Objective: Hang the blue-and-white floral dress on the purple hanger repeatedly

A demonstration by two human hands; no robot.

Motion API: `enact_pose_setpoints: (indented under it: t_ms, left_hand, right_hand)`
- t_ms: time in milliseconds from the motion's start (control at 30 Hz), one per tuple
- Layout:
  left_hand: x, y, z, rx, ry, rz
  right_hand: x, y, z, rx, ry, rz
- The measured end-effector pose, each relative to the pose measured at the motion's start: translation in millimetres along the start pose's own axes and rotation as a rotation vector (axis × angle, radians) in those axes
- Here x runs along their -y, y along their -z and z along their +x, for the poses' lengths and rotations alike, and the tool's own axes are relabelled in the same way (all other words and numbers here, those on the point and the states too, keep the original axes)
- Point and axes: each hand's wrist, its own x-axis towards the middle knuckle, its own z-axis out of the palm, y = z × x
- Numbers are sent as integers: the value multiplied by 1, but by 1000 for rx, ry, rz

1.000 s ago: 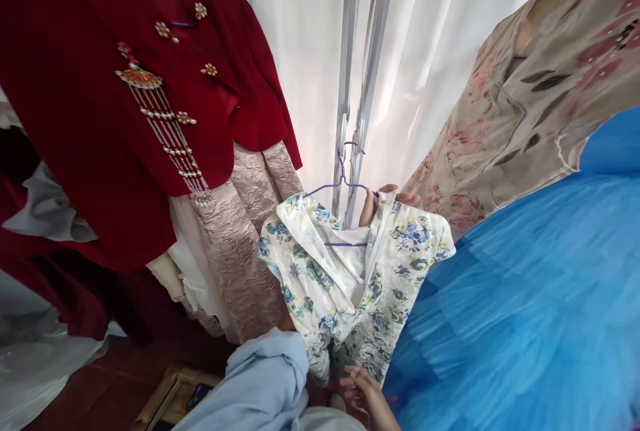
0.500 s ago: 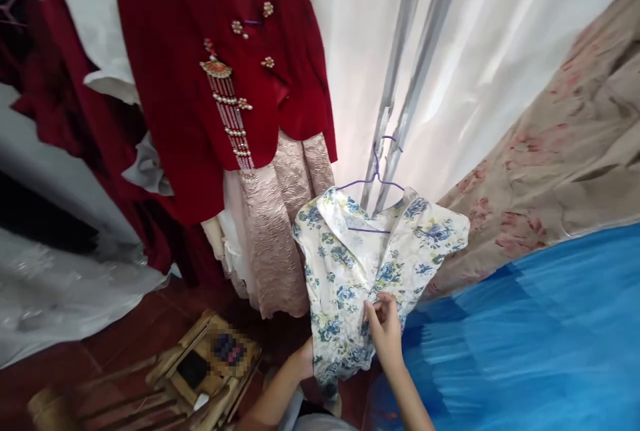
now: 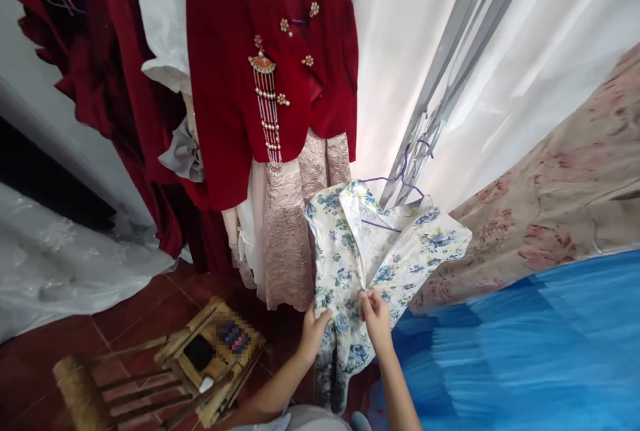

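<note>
A white floral blouse (image 3: 340, 278) with blue and yellow flowers hangs on a thin purple hanger (image 3: 401, 180), its V-shaped neckline facing me. My right hand (image 3: 376, 318) pinches the fabric at the bottom of the V, fingertips together. At the blouse's left edge, my left hand (image 3: 315, 334) grips the cloth with the thumb on the front; the other fingers are partly hidden. The lower part of the blouse bunches and drapes between the two hands.
A red jacket (image 3: 225, 84) with beaded ornaments hangs above a pink brocade skirt (image 3: 285, 244). Dark red garments (image 3: 93, 78) hang further left. A bamboo chair (image 3: 170, 351) stands on the tiled floor. Blue fabric (image 3: 525, 351) and beige floral cloth (image 3: 555, 218) lie to the right.
My left hand has come up along the blouse's edge, its thumb now showing in front. My right hand stays pinched at the neckline's base. The view has shifted, moving the scene rightward.
</note>
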Motion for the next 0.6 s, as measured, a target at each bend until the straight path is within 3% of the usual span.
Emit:
enact_pose_setpoints:
  t_ms: [67,100,133,233,300,433,600]
  left_hand:
    - [1,15,16,-165,-236,172]
    - [-1,20,21,-174,-338,257]
    - [-3,23,24,-112,-418,333]
    - [-15,15,21,323,-570,493]
    - [-23,1,19,488,-614,544]
    - [-33,-18,20,534,-699,612]
    - [-40,-6,16,625,-753,645]
  right_hand:
    - [-1,-11,-15,6,-41,81]
    - [0,-17,-22,1,-54,108]
    - [1,-24,-27,-11,-64,128]
    - [8,-45,-38,-46,-77,147]
    - [14,-56,-41,-55,-86,150]
    - [28,-63,-46,-92,-152,171]
    - [57,-55,-37,-173,-185,205]
